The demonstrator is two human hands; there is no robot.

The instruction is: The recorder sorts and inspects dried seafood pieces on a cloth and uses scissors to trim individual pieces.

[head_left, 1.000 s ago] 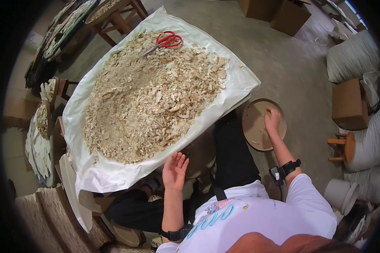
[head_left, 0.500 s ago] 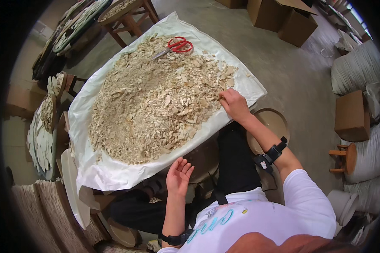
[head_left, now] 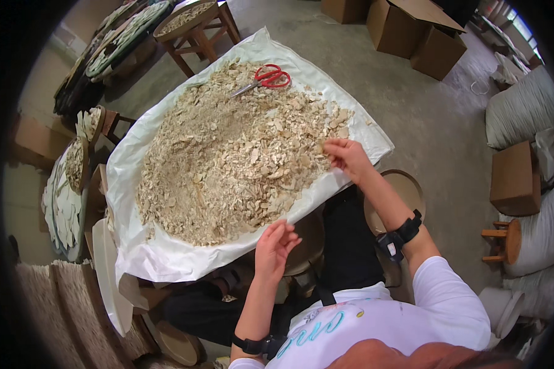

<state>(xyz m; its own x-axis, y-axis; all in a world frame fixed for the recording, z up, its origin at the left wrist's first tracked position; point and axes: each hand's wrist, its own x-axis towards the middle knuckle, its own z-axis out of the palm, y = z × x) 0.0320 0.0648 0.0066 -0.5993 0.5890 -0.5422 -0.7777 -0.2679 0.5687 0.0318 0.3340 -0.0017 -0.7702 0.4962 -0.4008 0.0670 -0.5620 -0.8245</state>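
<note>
Right hand [head_left: 346, 157] at the near right edge of the pale chip heap [head_left: 240, 147], fingers curled, apparently pinching chips. Left hand [head_left: 276, 245] just off the near edge, fingers loosely spread, empty. Right nearer.

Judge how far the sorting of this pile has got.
Done: hard to tell; the round tray beside the person shows no pieces. In hand: the right hand picks at the edge of the pale dried slices; the left hand waits open. Left: nearly the whole heap on the white sheet.
</note>
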